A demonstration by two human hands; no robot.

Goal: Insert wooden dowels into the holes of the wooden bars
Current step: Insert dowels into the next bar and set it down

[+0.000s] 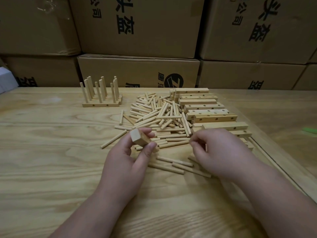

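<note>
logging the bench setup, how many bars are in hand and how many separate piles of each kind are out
bar held in the left hand: 1
heap of loose dowels: 1
stack of empty bars: 1
group of bars with upright dowels: 1
total: 4

Pale wood-grain table (51, 152), loose dowels (157, 115) heaped at centre, drilled bars (205, 109) stacked at two o'clock, bars with upright dowels (101, 98) at eleven o'clock
</note>
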